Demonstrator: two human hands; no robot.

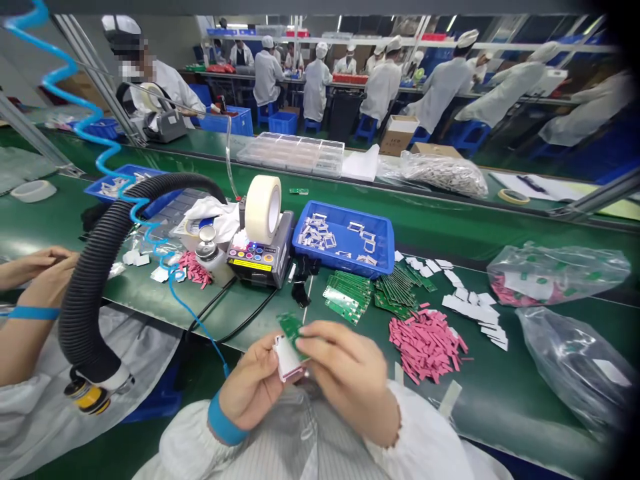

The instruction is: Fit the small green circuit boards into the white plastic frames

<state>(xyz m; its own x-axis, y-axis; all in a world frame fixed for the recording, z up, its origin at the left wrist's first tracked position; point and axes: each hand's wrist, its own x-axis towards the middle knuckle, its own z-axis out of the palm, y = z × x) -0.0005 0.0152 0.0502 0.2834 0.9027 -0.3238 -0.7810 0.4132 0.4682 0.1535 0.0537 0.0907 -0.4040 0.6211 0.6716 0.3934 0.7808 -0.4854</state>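
Observation:
My left hand (253, 387) and my right hand (350, 380) meet close to my chest over the table's front edge. Both pinch a small green circuit board (291, 328) with a white and pink piece (287, 360) against it. Just beyond the hands lie stacks of green circuit boards (350, 293) and a heap of pink strips (426, 343). White pads (473, 307) are scattered to the right of them. A blue tray (380, 243) holding small white frames stands behind the boards.
A tape dispenser (263, 250) with a large white roll stands left of the tray. A black corrugated hose (100, 267) and a blue coiled tube (75, 107) hang at left. A neighbour's hands (35, 267) work at far left. Plastic bags (560, 273) lie right.

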